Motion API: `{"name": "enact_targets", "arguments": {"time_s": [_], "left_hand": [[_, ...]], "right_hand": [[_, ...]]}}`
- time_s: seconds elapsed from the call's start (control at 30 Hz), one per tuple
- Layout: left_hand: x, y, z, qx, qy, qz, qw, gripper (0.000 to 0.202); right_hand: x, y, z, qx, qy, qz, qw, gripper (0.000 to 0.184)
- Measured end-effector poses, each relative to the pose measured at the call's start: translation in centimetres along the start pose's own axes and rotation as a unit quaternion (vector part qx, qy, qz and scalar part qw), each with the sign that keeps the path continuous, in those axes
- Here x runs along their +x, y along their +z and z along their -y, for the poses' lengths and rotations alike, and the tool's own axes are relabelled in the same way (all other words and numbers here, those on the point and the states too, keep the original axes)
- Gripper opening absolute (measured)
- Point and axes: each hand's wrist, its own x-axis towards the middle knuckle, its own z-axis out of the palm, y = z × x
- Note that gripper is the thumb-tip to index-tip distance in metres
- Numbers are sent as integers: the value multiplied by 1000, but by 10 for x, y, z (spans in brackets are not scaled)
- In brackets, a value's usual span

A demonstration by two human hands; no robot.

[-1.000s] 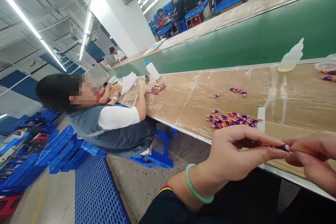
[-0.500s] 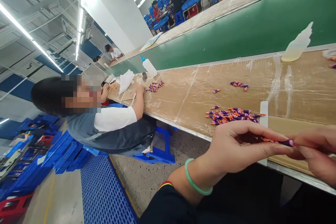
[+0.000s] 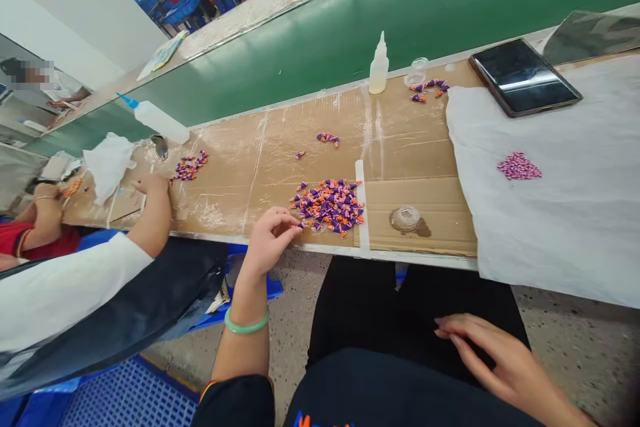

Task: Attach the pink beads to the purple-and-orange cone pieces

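Presently pinches a small purple piece (image 3: 301, 225) between thumb and forefinger of the left hand (image 3: 269, 238), grip closed on it at the near left edge of a heap (image 3: 333, 201) of purple-and-orange pieces. Wears a pale green bangle (image 3: 247, 327) on that wrist. Holds the right hand (image 3: 493, 353) low over the black-clad lap (image 3: 367, 307), fingers bent, thumb alongside; cannot tell that grip open from closed. Has the heap on the brown-covered surface (image 3: 225, 177), just left of a white strip (image 3: 361, 207). Right of the strip, has a small clear dish (image 3: 406, 217) on bare cardboard (image 3: 430, 193), touching a wet-looking patch (image 3: 423, 229), then a white cloth (image 3: 555, 233) bearing pink bits (image 3: 519, 165). Farther back, has a dark-screened tablet (image 3: 527, 79), a translucent nozzle bottle (image 3: 379, 72) standing upright, and a clear round container (image 3: 417, 71) just beside more pieces (image 3: 431, 87). To the left, sits near a co-worker's arm (image 3: 150, 220).
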Motion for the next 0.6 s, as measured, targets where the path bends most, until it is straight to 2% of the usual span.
{"name": "enact_targets", "arguments": {"time_s": [0.07, 0.17, 0.27, 0.37, 0.5, 0.6], "left_hand": [[2, 2, 1, 30, 0, 10, 1000, 5], [6, 0, 3, 59, -1, -6, 998, 6], [15, -6, 7, 52, 6, -51, 997, 7], [24, -8, 9, 54, 25, -73, 996, 8], [35, -3, 4, 97, 44, -34, 994, 6], [55, -1, -3, 120, 47, -18, 991, 8]], "right_hand": [[-15, 9, -16, -2, -13, -13, 1000, 21], [-24, 14, -32, 11, -11, -22, 1000, 24], [-20, 15, -35, 17, -28, -9, 999, 23], [-14, 19, -32, 26, -40, -30, 998, 22], [-14, 25, -29, 40, -30, -64, 997, 21], [-17, 29, -28, 38, -29, -82, 996, 19]]}}
